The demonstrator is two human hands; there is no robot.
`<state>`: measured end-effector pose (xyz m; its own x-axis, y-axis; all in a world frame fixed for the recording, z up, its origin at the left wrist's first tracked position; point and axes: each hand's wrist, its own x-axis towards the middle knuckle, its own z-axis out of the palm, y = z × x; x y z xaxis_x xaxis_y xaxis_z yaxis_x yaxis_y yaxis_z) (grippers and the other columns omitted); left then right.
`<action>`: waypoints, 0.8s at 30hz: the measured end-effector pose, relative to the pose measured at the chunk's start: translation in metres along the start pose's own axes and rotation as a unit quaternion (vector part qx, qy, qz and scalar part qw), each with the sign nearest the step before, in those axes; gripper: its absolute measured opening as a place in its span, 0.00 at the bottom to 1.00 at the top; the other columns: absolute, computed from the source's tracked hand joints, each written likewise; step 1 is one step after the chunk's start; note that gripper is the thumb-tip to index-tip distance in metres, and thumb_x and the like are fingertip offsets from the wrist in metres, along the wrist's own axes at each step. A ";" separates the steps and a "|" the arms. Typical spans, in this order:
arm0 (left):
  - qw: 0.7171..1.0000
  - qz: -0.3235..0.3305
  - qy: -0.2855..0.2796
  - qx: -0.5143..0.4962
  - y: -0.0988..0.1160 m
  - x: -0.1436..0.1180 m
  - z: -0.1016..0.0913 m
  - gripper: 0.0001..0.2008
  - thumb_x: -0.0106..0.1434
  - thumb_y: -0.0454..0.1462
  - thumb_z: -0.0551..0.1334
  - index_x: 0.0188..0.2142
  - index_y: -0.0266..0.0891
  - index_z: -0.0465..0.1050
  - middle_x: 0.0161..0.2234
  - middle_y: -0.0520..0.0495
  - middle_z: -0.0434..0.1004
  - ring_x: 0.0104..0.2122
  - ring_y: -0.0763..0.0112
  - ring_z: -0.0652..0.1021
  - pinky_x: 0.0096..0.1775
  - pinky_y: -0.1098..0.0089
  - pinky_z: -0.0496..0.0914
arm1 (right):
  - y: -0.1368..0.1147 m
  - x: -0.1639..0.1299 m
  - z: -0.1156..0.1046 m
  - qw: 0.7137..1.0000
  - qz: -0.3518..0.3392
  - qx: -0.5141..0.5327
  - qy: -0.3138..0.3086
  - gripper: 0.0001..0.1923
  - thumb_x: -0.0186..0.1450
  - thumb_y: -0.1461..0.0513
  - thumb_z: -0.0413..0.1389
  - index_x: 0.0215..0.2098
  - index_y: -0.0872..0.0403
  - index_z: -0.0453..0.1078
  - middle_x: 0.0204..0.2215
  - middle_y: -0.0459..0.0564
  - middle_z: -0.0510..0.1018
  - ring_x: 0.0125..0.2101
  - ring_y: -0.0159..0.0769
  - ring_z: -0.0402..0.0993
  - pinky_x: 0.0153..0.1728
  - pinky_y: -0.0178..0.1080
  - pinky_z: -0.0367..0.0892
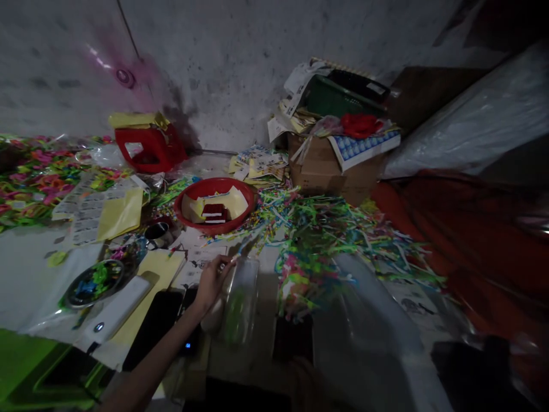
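Pinched between the thumb and fingertips of the left hand [211, 281] was a thin, pale stick [241, 250], its far end slanting up toward one o'clock and blurring out against the litter. That hand was curled nearly closed about the stick, the forearm running back toward seven o'clock. Just right of the hand stood a clear, glossy plastic bag [240, 297], soft-sided and upright, with something green and hazy inside it. The right hand [306, 380] showed only as a dim, blurred shape at six o'clock, and whether it was open or closed could not be made out.

At twelve o'clock from the left hand sat a round red plastic bowl [215, 224] holding yellow paper pieces and small dark blocks. From one to three o'clock spread a loose heap of thin multicoloured strips [338, 240], green, yellow and pink. A shallow round dish [95, 282] of bright bits lay at nine o'clock, a flat black phone [151, 326] at seven. A squat cardboard box [326, 171] stood at two o'clock.
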<state>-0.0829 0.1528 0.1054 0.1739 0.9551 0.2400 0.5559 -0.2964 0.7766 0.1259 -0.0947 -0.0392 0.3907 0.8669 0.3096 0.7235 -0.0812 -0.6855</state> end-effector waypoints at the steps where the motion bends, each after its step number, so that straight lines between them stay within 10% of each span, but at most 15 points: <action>1: 0.999 -0.009 0.022 -0.041 0.006 -0.001 0.001 0.09 0.64 0.43 0.55 0.35 0.41 0.67 0.34 0.48 0.79 0.35 0.66 0.77 0.41 0.67 0.69 | 0.002 -0.002 0.001 1.000 -0.008 0.005 0.002 0.13 0.67 0.53 0.48 0.41 0.45 0.73 0.41 0.52 0.77 0.43 0.43 0.74 0.44 0.50 0.71; 8: 0.980 -0.040 0.106 -0.163 0.058 -0.040 -0.005 0.11 0.66 0.47 0.51 0.40 0.43 0.59 0.35 0.47 0.78 0.37 0.67 0.76 0.43 0.66 0.69 | -0.041 0.006 -0.010 0.989 0.012 0.143 -0.035 0.11 0.67 0.56 0.49 0.42 0.49 0.71 0.38 0.53 0.77 0.41 0.40 0.74 0.43 0.43 0.70; 12: 0.985 -0.049 -0.020 -0.164 0.065 -0.105 0.005 0.12 0.66 0.46 0.49 0.37 0.42 0.64 0.32 0.47 0.76 0.33 0.66 0.76 0.40 0.67 0.70 | -0.088 0.034 -0.040 0.937 0.077 0.286 -0.187 0.18 0.65 0.50 0.51 0.49 0.49 0.67 0.35 0.48 0.76 0.32 0.34 0.72 0.34 0.35 0.70; 17: 0.954 -0.110 -0.212 -0.181 0.058 -0.172 0.036 0.16 0.62 0.45 0.52 0.42 0.42 0.72 0.35 0.45 0.80 0.35 0.61 0.78 0.39 0.65 0.73 | -0.111 0.056 -0.069 0.914 0.088 0.327 -0.223 0.21 0.60 0.47 0.56 0.45 0.50 0.70 0.36 0.47 0.75 0.34 0.35 0.70 0.37 0.35 0.67; 24: 0.956 -0.035 -0.276 -0.093 0.063 -0.177 0.054 0.15 0.65 0.43 0.52 0.44 0.42 0.72 0.36 0.47 0.80 0.34 0.65 0.78 0.39 0.67 0.73 | -0.095 0.064 -0.084 0.866 0.178 0.369 -0.288 0.20 0.56 0.47 0.60 0.37 0.53 0.71 0.28 0.46 0.76 0.29 0.35 0.73 0.30 0.35 0.69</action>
<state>-0.0345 -0.0346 0.0804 0.5727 0.8108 -0.1210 0.4375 -0.1774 0.8815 0.1305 -0.0726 0.1010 0.0122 0.9700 -0.2426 -0.0279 -0.2422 -0.9698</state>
